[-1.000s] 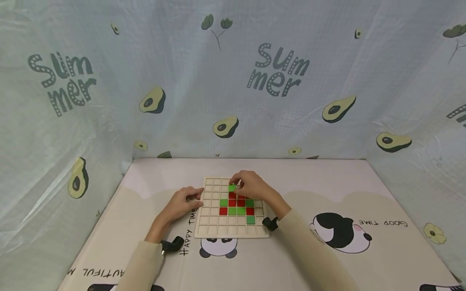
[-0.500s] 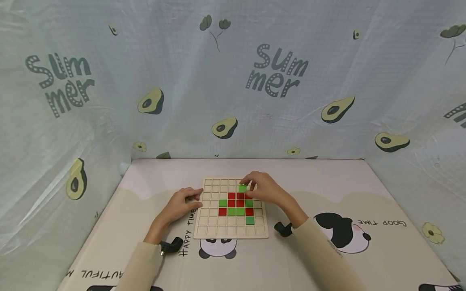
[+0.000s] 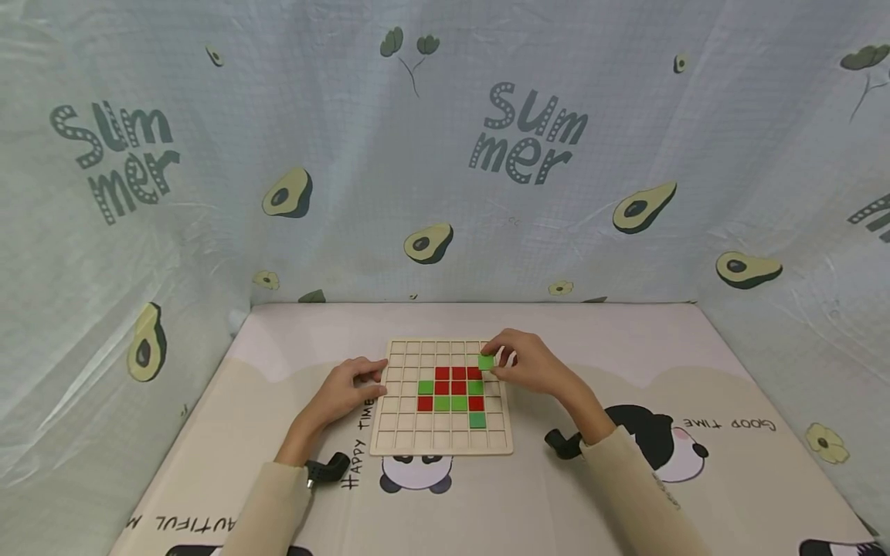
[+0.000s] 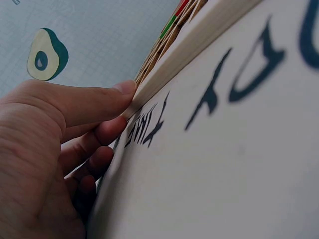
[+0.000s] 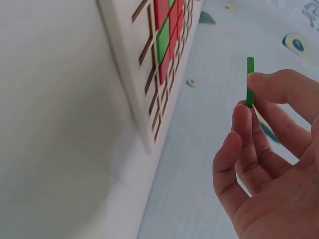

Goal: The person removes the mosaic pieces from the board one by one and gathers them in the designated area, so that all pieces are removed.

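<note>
In the head view, a wooden grid board [image 3: 403, 442] with red and green square tiles set in its middle lies on the table. My right hand [image 3: 531, 363] pinches a thin green tile [image 3: 486, 362] by its edges, over the board's far right corner. Seen edge-on in the right wrist view, that tile [image 5: 250, 82] stands apart from the board's face [image 5: 149, 112]. My left hand [image 3: 346, 388] rests thumb and fingertips against the board's left edge. In the left wrist view its thumb [image 4: 94, 103] touches the board's side [image 4: 179, 55], while the other fingers bend below.
A pale cloth [image 3: 445, 513] with pandas and lettering covers the table. Avocado-printed curtains [image 3: 348, 139] close off the back and both sides. Black wrist-worn devices sit by the left cuff [image 3: 329, 469] and by the right cuff [image 3: 562, 444].
My right hand has carried the green tile rightward across the far rows of the board to its far right corner. The left hand has stayed at the board's left edge.
</note>
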Tool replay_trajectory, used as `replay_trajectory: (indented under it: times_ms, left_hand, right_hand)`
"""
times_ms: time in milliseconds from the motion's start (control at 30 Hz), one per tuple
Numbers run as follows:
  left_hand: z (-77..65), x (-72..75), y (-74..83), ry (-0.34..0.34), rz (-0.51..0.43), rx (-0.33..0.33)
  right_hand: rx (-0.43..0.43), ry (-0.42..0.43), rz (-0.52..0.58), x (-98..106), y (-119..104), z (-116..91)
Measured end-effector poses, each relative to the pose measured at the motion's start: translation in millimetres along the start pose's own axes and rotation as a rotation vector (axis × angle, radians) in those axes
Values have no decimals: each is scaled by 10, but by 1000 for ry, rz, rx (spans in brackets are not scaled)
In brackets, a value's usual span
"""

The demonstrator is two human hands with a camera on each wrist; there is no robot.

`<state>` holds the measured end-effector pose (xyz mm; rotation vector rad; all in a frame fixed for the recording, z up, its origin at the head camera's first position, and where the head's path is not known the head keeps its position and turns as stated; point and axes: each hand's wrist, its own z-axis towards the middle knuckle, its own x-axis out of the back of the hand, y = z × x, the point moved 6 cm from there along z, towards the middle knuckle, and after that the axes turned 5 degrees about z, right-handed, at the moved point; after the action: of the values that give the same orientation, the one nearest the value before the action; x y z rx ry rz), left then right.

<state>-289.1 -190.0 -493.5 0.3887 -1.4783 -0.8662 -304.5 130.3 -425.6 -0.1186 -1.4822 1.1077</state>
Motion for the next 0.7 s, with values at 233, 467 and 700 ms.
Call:
replay_trajectory:
  times_ms: [233,467,700]
  left_hand:
    - [2,0,5,1,-5,-4]
    - [16,-4,-14,-2,0,-4]
    - [23,0,-19,-5,2,-4]
  right_hand:
    - [-40,31,33,125,156,-113]
    - [-82,74,56,248,328,-190]
    - [-107,95,67,305,463,-218]
